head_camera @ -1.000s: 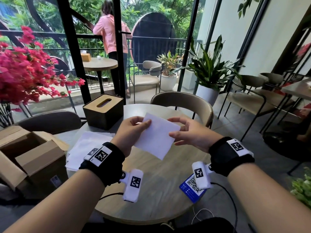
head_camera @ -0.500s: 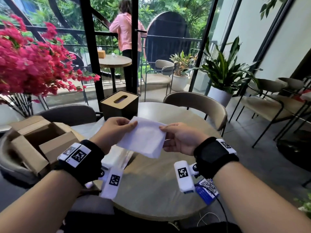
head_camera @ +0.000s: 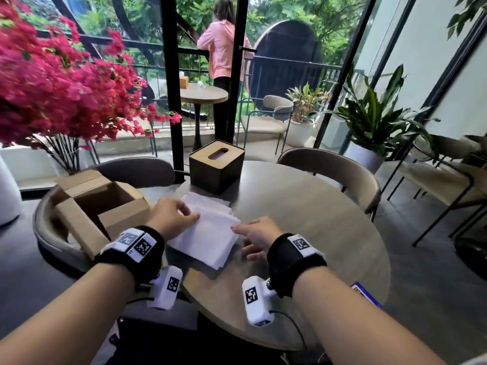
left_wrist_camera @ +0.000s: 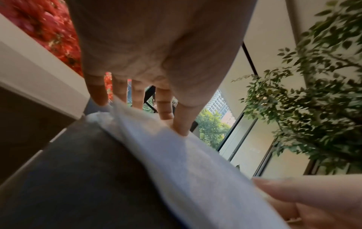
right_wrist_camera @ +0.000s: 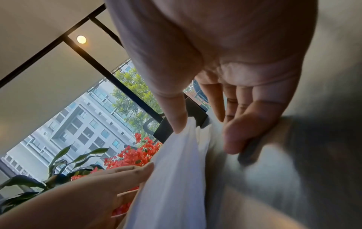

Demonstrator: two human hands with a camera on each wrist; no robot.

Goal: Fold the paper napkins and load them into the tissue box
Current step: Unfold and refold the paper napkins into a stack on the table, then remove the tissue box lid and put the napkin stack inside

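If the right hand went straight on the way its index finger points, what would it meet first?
The napkin stack: the right hand touches its right edge. Past that, likely the left hand resting on the stack.

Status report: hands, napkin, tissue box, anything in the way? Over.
Left hand presses top napkin onto the stack. Right hand touches its edge. Tissue box behind, lid on. Nothing between.
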